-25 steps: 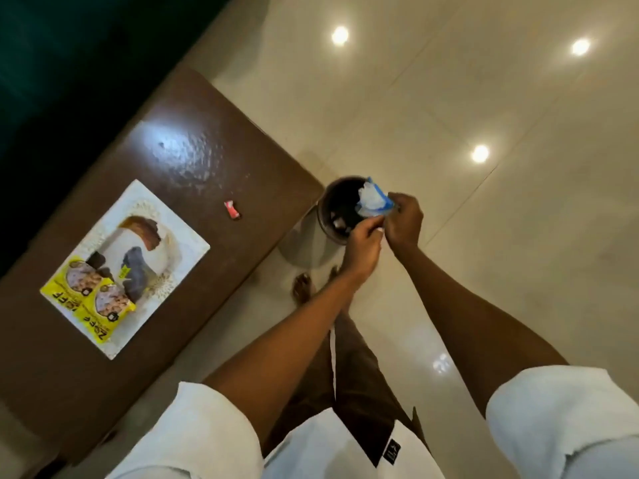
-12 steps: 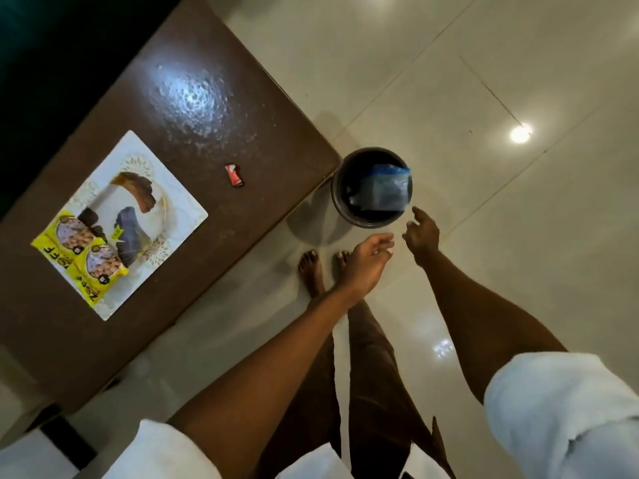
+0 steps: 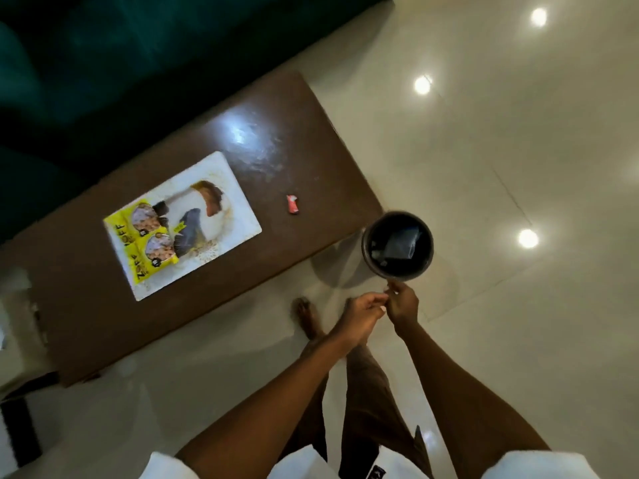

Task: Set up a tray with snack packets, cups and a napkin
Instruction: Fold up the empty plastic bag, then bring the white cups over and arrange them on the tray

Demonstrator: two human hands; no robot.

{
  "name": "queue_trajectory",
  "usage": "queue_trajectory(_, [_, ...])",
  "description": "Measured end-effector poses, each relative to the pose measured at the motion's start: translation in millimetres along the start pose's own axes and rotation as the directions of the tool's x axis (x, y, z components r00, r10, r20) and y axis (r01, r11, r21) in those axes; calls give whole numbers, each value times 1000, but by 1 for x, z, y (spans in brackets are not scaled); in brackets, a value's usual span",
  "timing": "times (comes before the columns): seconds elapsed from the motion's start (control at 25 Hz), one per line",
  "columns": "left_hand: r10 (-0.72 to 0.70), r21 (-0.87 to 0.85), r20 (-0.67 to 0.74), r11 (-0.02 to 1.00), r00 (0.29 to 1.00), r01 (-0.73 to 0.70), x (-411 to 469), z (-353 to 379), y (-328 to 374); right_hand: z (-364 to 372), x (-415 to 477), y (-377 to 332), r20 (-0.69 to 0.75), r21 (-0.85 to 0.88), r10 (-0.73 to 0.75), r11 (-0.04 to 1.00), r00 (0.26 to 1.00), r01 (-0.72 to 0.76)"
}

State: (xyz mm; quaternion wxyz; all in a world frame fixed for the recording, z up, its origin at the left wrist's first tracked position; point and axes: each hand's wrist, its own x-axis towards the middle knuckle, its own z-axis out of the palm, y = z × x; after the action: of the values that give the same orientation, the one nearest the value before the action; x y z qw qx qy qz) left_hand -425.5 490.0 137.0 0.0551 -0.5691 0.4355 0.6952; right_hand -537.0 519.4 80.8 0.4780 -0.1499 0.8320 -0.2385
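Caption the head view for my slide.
Left hand and right hand meet near a dark bin; two yellow snack packets lie on the white tray.

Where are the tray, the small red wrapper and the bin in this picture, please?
tray (image 3: 216, 169): head view, bare white part near its upper corner.
red wrapper (image 3: 293, 204): head view, the middle of the wrapper.
bin (image 3: 366, 252): head view, the left side of its dark rim.

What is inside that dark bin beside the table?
A bluish packet lies inside the bin. Whatever sits beneath it is covered, and the rest is too dark to tell.
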Motion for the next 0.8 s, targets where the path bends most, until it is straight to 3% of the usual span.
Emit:
queue_trajectory(0.2, [119,-204,-165,967,979,-151,-100,-116,22,44,-80,-103,184,-250,-336,893,924,375])
queue_trajectory(0.36, [138,-333,-315,910,939,-246,-176,-221,12,92,-135,-179,201,-370,-458,783,866,500])
queue_trajectory(0.48, [159,-369,-444,864,882,-341,-229,-302,-33,160,-182,-234,251,-459,-591,624,766,632])
queue_trajectory(0.56, [185,-364,-538,829,822,-424,-263,-354,-77,214,-214,-255,302,-430,-655,555,693,712])
queue_trajectory(0.68, [129,-421,-666,748,735,-513,-321,-421,-133,293,-265,-283,396,-371,-622,565,676,737])
queue_trajectory(0.8, [66,-430,-754,703,654,-567,-381,-479,-188,387,-332,-301,460,-265,-656,541,598,798])
